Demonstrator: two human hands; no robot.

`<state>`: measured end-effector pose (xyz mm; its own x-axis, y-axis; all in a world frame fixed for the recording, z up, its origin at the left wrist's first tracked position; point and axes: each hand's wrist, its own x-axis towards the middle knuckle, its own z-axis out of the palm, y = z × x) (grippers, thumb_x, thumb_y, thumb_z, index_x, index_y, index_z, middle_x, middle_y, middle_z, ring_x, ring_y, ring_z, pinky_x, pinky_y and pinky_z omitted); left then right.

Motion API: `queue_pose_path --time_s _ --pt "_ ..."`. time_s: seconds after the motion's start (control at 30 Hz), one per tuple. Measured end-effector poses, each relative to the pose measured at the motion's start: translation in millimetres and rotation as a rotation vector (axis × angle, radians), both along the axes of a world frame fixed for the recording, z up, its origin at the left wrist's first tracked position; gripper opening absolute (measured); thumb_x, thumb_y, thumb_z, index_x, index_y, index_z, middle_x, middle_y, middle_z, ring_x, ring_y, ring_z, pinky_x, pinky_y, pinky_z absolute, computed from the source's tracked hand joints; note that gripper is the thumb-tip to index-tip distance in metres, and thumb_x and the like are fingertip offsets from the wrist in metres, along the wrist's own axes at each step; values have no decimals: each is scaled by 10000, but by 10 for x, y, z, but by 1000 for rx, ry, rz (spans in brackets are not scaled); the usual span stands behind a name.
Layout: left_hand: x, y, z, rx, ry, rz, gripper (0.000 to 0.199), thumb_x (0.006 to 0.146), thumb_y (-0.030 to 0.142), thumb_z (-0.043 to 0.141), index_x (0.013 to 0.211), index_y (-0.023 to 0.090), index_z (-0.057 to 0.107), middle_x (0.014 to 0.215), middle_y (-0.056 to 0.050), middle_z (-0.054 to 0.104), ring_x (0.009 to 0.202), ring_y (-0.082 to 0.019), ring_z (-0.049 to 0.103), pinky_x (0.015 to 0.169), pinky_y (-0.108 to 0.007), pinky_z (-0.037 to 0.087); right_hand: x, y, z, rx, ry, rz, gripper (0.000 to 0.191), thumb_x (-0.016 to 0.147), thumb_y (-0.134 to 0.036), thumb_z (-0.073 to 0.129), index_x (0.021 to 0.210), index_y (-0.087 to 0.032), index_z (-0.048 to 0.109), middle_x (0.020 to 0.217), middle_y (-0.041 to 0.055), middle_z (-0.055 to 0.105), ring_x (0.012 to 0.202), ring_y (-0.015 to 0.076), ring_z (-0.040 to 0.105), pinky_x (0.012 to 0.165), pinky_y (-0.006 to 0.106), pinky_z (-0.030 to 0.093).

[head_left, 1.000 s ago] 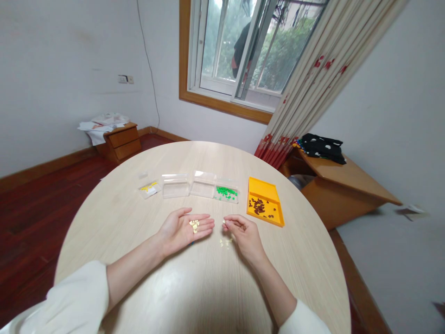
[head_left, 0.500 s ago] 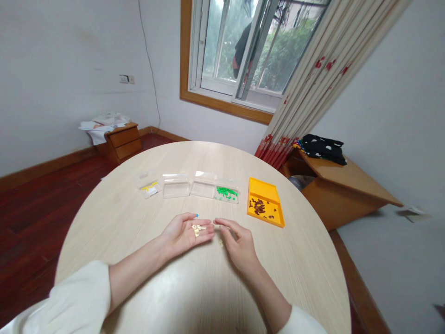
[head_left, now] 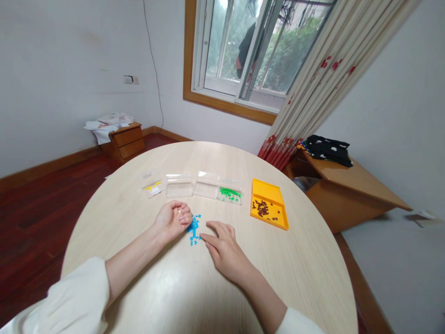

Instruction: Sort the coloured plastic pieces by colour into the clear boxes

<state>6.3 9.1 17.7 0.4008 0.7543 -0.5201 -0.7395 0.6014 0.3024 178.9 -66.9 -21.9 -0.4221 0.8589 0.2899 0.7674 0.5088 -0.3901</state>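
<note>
My left hand (head_left: 174,220) is palm up with its fingers curled in, closed over small cream building pieces (head_left: 180,211) that partly show at the palm. A loose heap of small blue building pieces (head_left: 194,228) lies on the table just right of it, partly hidden by those curled fingers. My right hand (head_left: 224,246) hovers on the other side of the blue pieces, fingers stretched and apart, with nothing seen in it. Its index fingertip comes close to the heap's right edge; whether it touches cannot be told.
Beyond my hands on the round table (head_left: 146,278) stand two clear boxes (head_left: 179,188) (head_left: 206,185), a clear box with green pieces (head_left: 230,193), one with yellow pieces (head_left: 153,187), and an open orange box (head_left: 269,204) holding dark brown pieces. A curtain (head_left: 323,79) hangs behind.
My left hand has moved left and up and curled over the cream pieces, uncovering the blue heap. My right hand has moved slightly left and spread its fingers.
</note>
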Motion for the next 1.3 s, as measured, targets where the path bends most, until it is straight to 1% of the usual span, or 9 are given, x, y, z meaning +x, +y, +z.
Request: queue_pose_path --time_s 0.13,0.3,0.43,0.53,0.63,0.8,0.93,1.1,1.3 --pt "8 -9 -20 6 -1 -12 227 716 62 362 580 203 249 483 43 276 355 -67 241 321 -160 233 75 31 -21 45 -32 -52 315 813 -62 502 1064 -207 625 1179 135 541 1128 241 454 925 448 336" --pt "53 -28 -47 -14 27 -47 205 723 67 358 578 195 290 472 30 313 353 -69 269 314 -157 254 165 93 -41 45 33 -161 132 794 -83 567 827 -180 650 979 80 620 961 208 528 854 395 341" --pt "103 -54 -89 -43 66 -78 155 719 56 364 614 168 382 487 -4 406 382 -84 380 361 -176 382 166 106 -15 -15 45 -184 125 786 -62 573 737 -169 616 801 25 635 830 172 540 780 337 335" --pt "123 -66 -120 -40 97 -102 123 724 65 369 681 136 461 553 -58 512 461 -129 511 477 -259 506 140 89 -5 -27 44 -149 144 778 -36 565 735 -165 608 769 15 643 804 161 542 764 317 325" --pt "130 -71 -132 -30 113 -148 143 740 88 371 774 95 510 626 -107 577 574 -184 605 592 -332 550 128 74 -14 -23 34 -117 158 778 -26 549 748 -167 613 775 20 653 794 158 548 756 309 323" --pt "136 -80 -132 -16 100 -209 236 777 130 367 936 28 508 726 -175 627 690 -238 652 679 -372 542 162 87 23 37 56 -174 146 809 -72 511 784 -173 613 763 27 661 767 166 563 737 320 336" --pt "138 -108 -130 9 88 -264 302 798 157 370 1010 -26 485 767 -222 641 743 -271 661 731 -393 519 174 73 147 219 266 -244 129 829 -123 486 817 -180 601 782 41 658 776 174 570 738 334 377" --pt "166 -164 -148 19 74 -387 346 812 190 377 1002 -70 503 790 -257 651 778 -298 662 782 -408 490 131 14 242 312 480 -177 151 839 -139 469 814 -192 608 756 43 642 755 163 576 697 312 449" --pt "204 -203 -190 20 48 -491 326 810 203 379 905 -52 560 755 -236 661 738 -278 666 801 -399 477 97 -5 216 278 515 -76 192 843 -133 476 903 -206 644 869 62 682 845 168 612 765 332 497"
